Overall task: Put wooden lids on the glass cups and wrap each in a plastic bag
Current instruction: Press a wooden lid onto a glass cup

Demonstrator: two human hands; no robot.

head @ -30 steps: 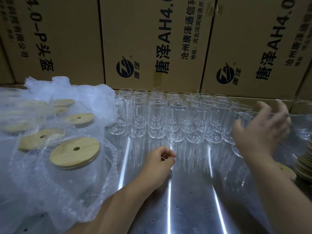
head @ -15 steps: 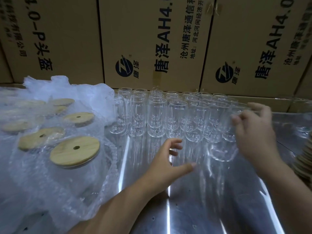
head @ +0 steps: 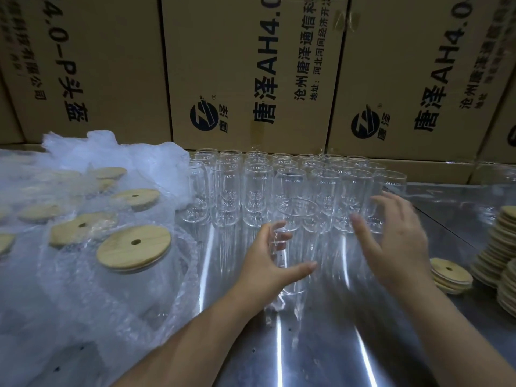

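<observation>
glass cup (head: 300, 216): likely handling as rigid, slick, fragile, light; mid-wall looking safest to grip.
left hand (head: 265, 261): fingers, thumb curling round glass cup.
right hand (head: 396, 244): hovering beside, fingers spread, empty.

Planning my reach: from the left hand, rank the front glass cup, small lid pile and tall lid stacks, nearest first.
1. Front glass cup: gripped by the left hand.
2. Small lid pile: to the right.
3. Tall lid stacks: far right edge.

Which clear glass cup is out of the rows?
The clear glass cup nearest the camera, gripped by the left hand; the other cups stand in rows behind it.
</observation>
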